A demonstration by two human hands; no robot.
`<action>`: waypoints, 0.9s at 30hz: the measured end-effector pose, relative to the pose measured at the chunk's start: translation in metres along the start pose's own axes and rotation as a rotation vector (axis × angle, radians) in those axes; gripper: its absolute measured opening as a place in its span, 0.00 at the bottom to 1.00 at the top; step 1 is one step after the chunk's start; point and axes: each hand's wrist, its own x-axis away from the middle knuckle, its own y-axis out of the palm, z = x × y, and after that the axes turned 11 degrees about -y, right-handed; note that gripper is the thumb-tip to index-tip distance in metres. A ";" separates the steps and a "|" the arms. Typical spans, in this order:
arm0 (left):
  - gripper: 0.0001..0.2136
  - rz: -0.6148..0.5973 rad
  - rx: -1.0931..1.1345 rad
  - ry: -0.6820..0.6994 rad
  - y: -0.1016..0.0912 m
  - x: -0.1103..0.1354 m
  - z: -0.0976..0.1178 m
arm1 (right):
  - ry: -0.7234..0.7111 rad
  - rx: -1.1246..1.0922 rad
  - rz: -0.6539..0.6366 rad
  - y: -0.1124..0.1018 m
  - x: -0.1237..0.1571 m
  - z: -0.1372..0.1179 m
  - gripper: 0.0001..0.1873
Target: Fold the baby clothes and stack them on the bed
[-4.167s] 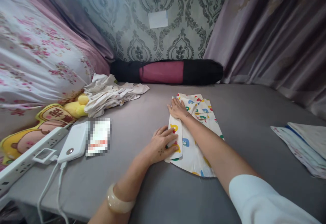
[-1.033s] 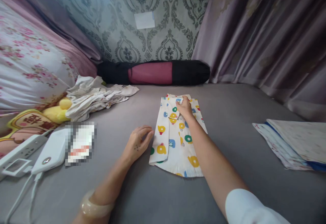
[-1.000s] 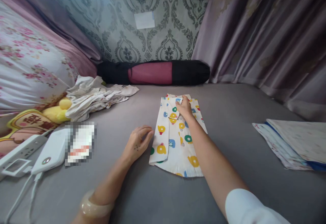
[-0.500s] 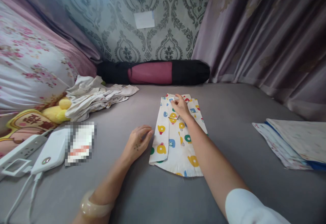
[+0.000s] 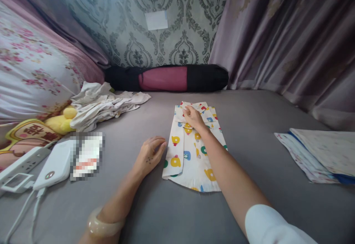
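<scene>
Two hands, one shirt

One printed shirt (image 5: 191,144) lay flat on the grey surface (image 5: 249,125), its curved hem toward the person and one long strip folded in along its left edge. The right hand (image 5: 193,118) was on the shirt's upper part, fingers curled and half closed over the cloth; whether it pinched any could not be told. The left hand (image 5: 152,153) sat loosely open, holding nothing, just beside the shirt's left edge.

Left of the shirt were one crumpled heap of clothes (image 5: 102,105), one power bank (image 5: 57,164) and one power strip (image 5: 26,162). One stack of folded clothes (image 5: 318,155), at least three pieces, lay well to its right, across a wide stretch of surface. Beyond the shirt, past a narrower strip, lay one long bag (image 5: 166,78).
</scene>
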 end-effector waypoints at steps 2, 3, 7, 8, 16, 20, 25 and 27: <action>0.14 0.000 0.003 0.005 0.000 0.000 0.000 | -0.061 0.113 -0.025 0.002 0.003 -0.005 0.22; 0.14 -0.001 0.007 0.009 0.000 0.000 0.000 | -0.097 0.167 -0.043 0.004 0.004 -0.008 0.24; 0.13 -0.018 0.031 0.017 0.001 0.000 0.001 | -0.127 0.320 -0.149 0.016 0.010 -0.013 0.32; 0.13 -0.024 0.034 0.017 0.001 0.000 0.001 | -0.108 0.338 -0.196 0.019 0.011 -0.013 0.34; 0.13 -0.056 0.036 0.012 0.004 -0.001 -0.001 | -0.054 0.390 -0.385 0.022 0.011 -0.010 0.38; 0.12 -0.077 0.055 0.037 0.005 -0.001 -0.001 | -0.036 0.385 -0.400 0.018 0.009 -0.013 0.37; 0.10 -0.127 0.049 0.114 0.011 0.002 -0.003 | -0.018 0.399 -0.446 0.008 -0.012 -0.026 0.33; 0.11 -0.151 0.032 0.147 0.014 0.004 -0.005 | -0.039 0.425 -0.412 0.010 -0.021 -0.028 0.33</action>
